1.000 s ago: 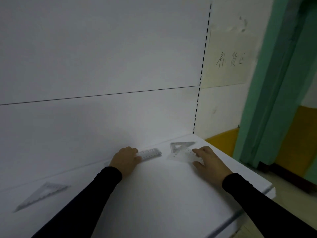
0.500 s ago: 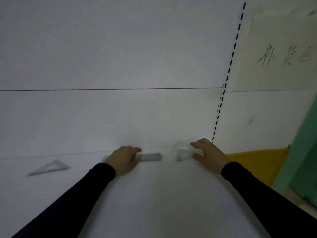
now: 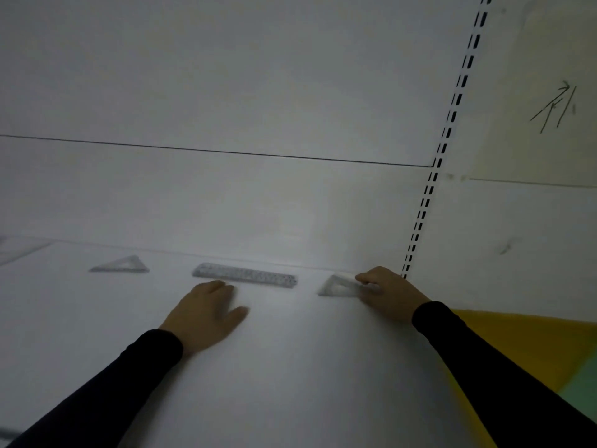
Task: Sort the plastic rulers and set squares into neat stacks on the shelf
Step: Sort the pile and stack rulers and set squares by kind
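A clear plastic ruler [image 3: 245, 275] lies flat along the back of the white shelf [image 3: 290, 367]. My left hand [image 3: 206, 315] rests just in front of its left end, fingers spread, holding nothing. To the right, a clear set square [image 3: 337, 287] lies near the back corner, and my right hand [image 3: 389, 292] has its fingers closed on the right end of it. A second set square [image 3: 121, 265] lies alone further left by the back panel.
A white back panel rises behind the shelf, with a slotted upright [image 3: 429, 195] at its right end. Another clear piece [image 3: 19, 252] shows at the far left edge. A paper with handwriting [image 3: 555, 108] hangs on the right wall, above a yellow floor area [image 3: 523, 347].
My left hand has come off the ruler and drawn back toward me. My right hand stays on the right set square, now lying flat. The view has swung to the left.
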